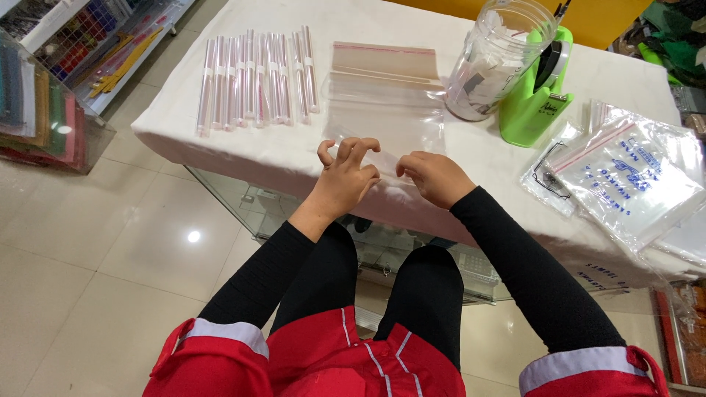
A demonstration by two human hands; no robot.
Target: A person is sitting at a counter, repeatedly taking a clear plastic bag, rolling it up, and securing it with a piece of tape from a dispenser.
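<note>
Clear zip bag flat on white tablecloth, near edge, centre. Left hand at its 7 o'clock corner, fingers spread and curled, pinching folded plastic strip; right hand at 5 o'clock, fingers closed on same strip. Rolled bags at 10 o'clock; plastic jar, green tape dispenser at 2; bag packs at 3.

Rolled packets left on table; flat bags centre; jar, tape dispenser right.
</note>
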